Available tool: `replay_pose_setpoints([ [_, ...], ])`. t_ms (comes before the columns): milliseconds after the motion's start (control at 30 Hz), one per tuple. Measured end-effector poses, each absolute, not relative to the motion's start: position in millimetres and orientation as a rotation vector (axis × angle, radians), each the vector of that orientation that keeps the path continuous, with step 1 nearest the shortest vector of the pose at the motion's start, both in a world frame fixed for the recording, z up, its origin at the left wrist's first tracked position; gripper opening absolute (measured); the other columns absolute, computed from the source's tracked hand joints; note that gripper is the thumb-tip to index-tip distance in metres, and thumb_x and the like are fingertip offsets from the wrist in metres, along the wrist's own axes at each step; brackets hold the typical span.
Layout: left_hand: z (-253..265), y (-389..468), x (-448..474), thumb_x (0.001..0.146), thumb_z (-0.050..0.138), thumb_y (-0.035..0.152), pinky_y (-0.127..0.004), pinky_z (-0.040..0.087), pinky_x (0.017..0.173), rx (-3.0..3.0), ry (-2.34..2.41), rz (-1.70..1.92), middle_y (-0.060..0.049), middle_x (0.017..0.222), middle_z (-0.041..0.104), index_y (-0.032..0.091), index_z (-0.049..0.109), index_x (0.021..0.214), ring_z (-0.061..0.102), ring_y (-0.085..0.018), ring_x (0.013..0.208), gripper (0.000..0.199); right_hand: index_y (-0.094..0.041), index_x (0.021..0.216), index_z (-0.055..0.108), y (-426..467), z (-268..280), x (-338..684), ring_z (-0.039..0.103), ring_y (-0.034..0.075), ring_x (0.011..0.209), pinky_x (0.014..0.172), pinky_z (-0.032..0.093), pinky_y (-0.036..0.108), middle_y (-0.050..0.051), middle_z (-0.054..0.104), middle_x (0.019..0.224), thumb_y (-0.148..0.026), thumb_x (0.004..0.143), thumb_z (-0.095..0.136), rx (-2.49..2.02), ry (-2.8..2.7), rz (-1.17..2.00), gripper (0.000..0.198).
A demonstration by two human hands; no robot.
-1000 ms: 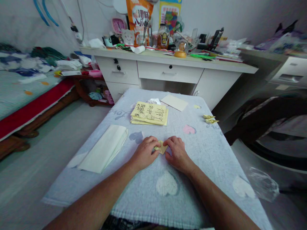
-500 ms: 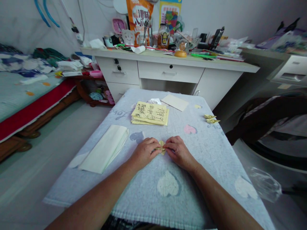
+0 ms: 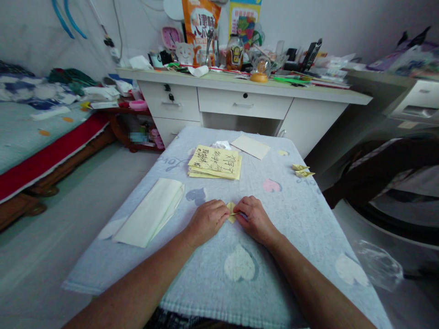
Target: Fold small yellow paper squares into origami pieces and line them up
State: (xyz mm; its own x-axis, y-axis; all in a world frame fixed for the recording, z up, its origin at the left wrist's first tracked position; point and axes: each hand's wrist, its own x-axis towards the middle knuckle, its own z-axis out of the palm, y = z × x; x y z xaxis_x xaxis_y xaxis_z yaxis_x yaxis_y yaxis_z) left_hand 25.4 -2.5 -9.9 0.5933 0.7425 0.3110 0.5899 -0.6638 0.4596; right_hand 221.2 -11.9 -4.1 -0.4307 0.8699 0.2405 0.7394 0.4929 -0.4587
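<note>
Near the middle of the desk: I see one yellow paper, small and partly folded, with a narrow edge standing up across it.
Left hand: one, its fingers clamped on the left side of the paper.
Right hand: one, its fingers clamped on the right side; from my remote view the thumb pads are hidden.
Fold: I judge the step in hand to be shaping this edge; I would draw both sides evenly, hold the edge midway between the hands, and press lightly, as a sharp tug would probably tear so small a piece.
Stack: one, yellow, beyond the hands, with black writing on top; I cannot count its sheets.
Folded pieces: two, yellow, close together near the right edge.
White paper: one folded bundle, left of the left hand and apart from it.
Card: one, pale, lying flat beyond the stack.
Scrap: one, white, crumpled, just behind the stack.
</note>
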Motion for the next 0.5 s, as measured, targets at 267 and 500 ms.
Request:
replay_pose_setpoints([
  [267, -3.9, 1.1, 24.1, 0.080, 0.064, 0.015, -0.033, 0.042, 0.081, 2.331, 1.276, 0.742, -0.003, 0.086, 0.060, 0.019, 0.065, 0.079, 0.055, -0.018, 0.087, 0.004, -0.021, 0.088, 0.067, -10.0, -5.5, 220.7, 0.049, 0.017, 0.084, 0.078, 0.033, 0.031, 0.003, 0.060, 0.084, -0.019, 0.088, 0.059, -1.355, -2.257, 0.443, 0.009],
  [500, -0.7, 4.2, 25.1, 0.079, 0.064, 0.018, -0.033, 0.042, 0.081, 2.208, 1.306, 0.748, -0.002, 0.084, 0.060, 0.019, 0.067, 0.075, 0.056, -0.018, 0.086, 0.006, -0.019, 0.082, 0.065, -12.7, 1.3, 220.7, 0.047, 0.019, 0.088, 0.079, 0.033, 0.032, 0.004, 0.057, 0.089, -0.020, 0.084, 0.063, -1.499, -2.156, 0.489, 0.003],
])
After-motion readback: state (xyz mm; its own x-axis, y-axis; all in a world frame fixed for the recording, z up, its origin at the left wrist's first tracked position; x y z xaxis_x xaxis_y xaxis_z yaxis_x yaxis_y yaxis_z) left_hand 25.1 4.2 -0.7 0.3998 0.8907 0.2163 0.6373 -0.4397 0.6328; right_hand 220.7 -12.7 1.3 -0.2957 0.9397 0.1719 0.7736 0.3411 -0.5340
